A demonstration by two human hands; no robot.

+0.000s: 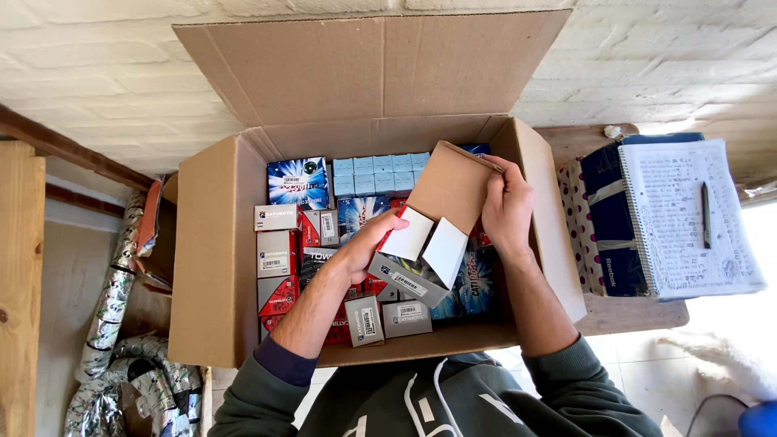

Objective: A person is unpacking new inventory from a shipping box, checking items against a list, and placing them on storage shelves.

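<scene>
Carton (pixel 212 267) floor hidden under boxes (pixel 279 251)

One large open cardboard box (pixel 212 243), two hands (pixel 361 249) (pixel 507 212), one spiral notebook (pixel 688 214), one pen (pixel 706 214), one dotted bag (pixel 573 202), two silvery flexible ducts (pixel 113 299). Small packaged boxes (pixel 277 252) inside: too many, partly hidden, uncountable.

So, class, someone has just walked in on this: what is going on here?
A person leans over a big cardboard box packed with small product boxes. The left hand holds a small grey box with its white flaps open. The right hand grips a brown cardboard piece standing up inside the big box. To the right, an open notebook with a pen on it lies on a wooden surface.
</scene>
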